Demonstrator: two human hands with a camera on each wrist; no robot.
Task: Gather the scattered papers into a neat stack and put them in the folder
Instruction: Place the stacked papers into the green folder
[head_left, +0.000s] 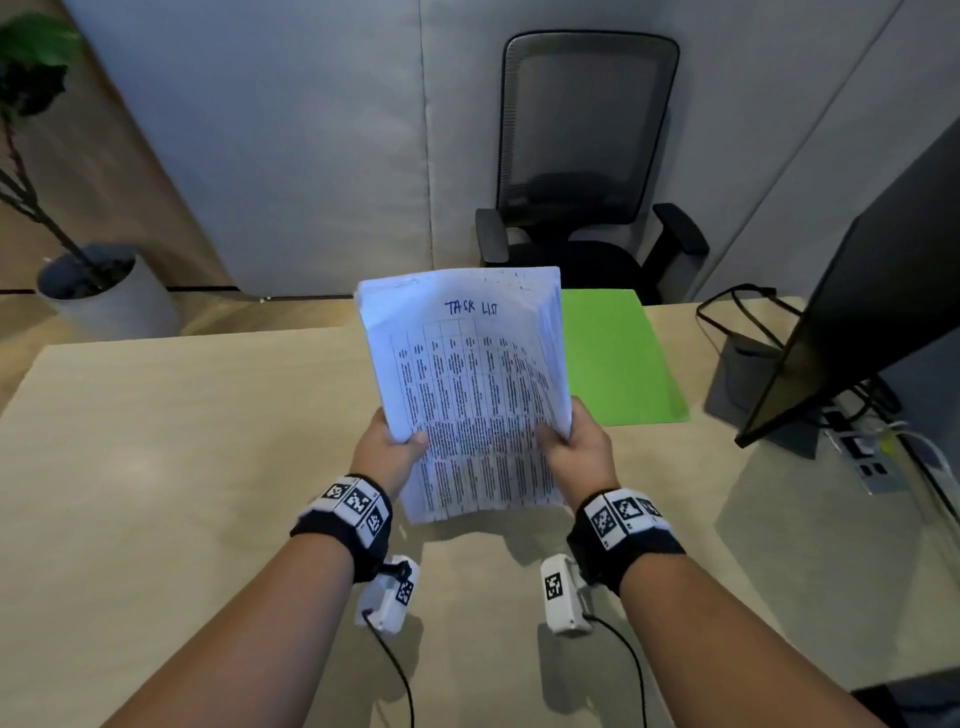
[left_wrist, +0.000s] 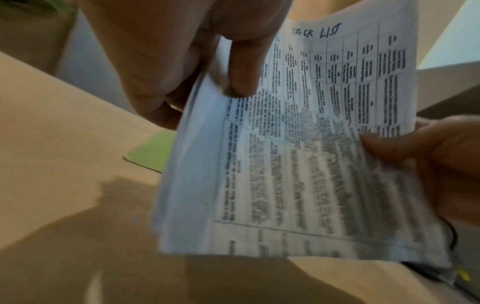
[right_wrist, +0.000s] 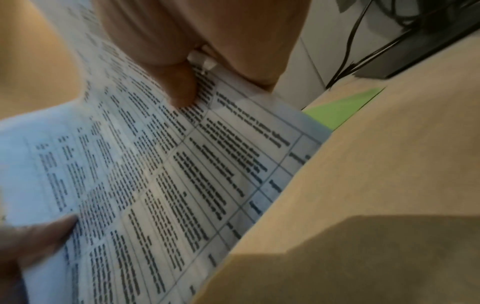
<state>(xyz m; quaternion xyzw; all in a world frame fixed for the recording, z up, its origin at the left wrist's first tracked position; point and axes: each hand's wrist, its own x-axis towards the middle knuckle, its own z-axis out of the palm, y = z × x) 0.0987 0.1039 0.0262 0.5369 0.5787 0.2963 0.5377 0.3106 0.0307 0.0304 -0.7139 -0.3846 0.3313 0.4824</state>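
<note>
A stack of printed papers (head_left: 467, 384), its top sheet headed "TASK LIST", is held upright above the desk between both hands. My left hand (head_left: 389, 449) grips its left edge, thumb on the front. My right hand (head_left: 569, 441) grips the right edge the same way. The wrist views show the papers (left_wrist: 298, 154) (right_wrist: 145, 164) close up, with my left hand (left_wrist: 207, 65) and my right hand (right_wrist: 182, 61) pinching the sheets. A green folder (head_left: 618, 358) lies shut on the desk behind and to the right of the stack; its corner (left_wrist: 153, 152) (right_wrist: 340, 109) shows past the sheets.
The beige desk (head_left: 182, 441) spreads around the hands. A dark monitor (head_left: 857, 312) on its stand, with cables and a power strip (head_left: 862, 457), fills the right side. An office chair (head_left: 587, 171) stands behind the desk, a potted plant (head_left: 78, 275) at the far left.
</note>
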